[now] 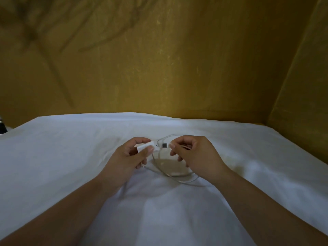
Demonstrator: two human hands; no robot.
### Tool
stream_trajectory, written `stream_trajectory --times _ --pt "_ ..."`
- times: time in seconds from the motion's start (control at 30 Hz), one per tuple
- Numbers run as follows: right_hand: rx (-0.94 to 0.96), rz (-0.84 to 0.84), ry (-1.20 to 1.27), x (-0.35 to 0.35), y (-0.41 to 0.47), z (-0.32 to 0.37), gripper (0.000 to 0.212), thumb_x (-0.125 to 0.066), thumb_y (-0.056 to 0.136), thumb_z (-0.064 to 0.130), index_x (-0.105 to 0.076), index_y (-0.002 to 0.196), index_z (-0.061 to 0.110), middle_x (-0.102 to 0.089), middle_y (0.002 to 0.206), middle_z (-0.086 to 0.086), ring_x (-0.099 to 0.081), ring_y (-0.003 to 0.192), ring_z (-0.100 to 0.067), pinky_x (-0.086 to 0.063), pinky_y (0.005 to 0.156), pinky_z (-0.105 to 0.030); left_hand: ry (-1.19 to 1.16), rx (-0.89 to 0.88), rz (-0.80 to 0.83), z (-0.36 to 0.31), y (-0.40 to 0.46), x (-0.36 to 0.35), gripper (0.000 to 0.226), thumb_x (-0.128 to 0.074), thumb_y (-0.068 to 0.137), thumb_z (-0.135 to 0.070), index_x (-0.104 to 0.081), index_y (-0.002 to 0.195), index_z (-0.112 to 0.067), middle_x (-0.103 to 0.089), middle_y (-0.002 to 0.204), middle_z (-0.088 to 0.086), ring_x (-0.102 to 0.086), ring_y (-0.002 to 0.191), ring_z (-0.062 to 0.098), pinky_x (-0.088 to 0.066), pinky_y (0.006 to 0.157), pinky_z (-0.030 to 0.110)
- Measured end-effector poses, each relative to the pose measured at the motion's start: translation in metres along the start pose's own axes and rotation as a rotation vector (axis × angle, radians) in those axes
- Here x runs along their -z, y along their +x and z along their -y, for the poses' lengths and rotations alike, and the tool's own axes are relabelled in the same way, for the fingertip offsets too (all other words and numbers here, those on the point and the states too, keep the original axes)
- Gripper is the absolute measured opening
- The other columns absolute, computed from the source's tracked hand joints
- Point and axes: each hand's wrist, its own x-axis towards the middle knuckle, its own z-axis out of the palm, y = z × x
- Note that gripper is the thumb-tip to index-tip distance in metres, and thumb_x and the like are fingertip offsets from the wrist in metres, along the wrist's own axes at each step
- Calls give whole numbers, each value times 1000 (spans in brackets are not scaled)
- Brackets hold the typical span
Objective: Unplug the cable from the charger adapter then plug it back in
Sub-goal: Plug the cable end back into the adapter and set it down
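My left hand [132, 156] pinches a small white charger adapter [148, 146] between thumb and fingers, its port end facing right. My right hand [192, 153] holds the white cable by its connector, whose metal plug [164, 145] points left at the adapter. A small gap separates the plug from the adapter's port, so the two are apart. The rest of the white cable [177, 173] lies in loose loops on the sheet beneath and between both hands, partly hidden by my right hand.
Everything rests over a white bedsheet [71, 157] with soft folds. A mustard-yellow wall [159, 59] stands behind the bed, with a corner at the right. A dark object [2, 126] shows at the far left edge.
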Motion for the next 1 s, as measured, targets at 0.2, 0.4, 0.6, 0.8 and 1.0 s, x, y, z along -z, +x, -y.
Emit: stream_trajectory --times 0.2,0.4,0.6,0.8,1.0 --pt "193 -38 -94 -13 -5 -3 9 -78 100 29 -86 97 29 -84 85 16 -80 86 -2 -65 80 -26 -41 15 10 -1 -1 -1 73 -66 80 -92 -84 108 -27 -81 85 10 -66 68 16 -53 63 27" --pt "204 -37 -72 -13 -4 -4 8 -80 98 25 -87 94 27 -84 81 18 -79 82 4 -56 75 -10 48 -15 26 -6 -4 -2 55 -59 96 -79 -81 96 -28 -76 74 -5 -62 61 10 -54 61 17" --pt "129 -32 20 -12 -2 -3 12 -79 98 30 -86 90 33 -83 81 22 -77 74 3 -51 62 -10 35 -14 30 -6 -4 -3 45 -61 97 -69 -82 99 -29 -76 78 -7 -61 59 9 -52 59 17" --pt "106 -14 29 -12 -4 -4 11 -80 98 33 -85 88 36 -84 82 21 -76 72 1 -49 61 -9 42 -3 47 -7 -3 -3 52 -60 97 -73 -83 104 -27 -77 82 -7 -61 61 9 -53 60 18" --pt "103 -2 -49 -15 -3 -5 11 -80 98 32 -86 89 33 -83 80 23 -76 76 3 -55 72 -14 104 -19 58 -8 -4 -3 47 -56 94 -74 -80 90 -33 -69 70 -8 -60 59 6 -51 59 16"
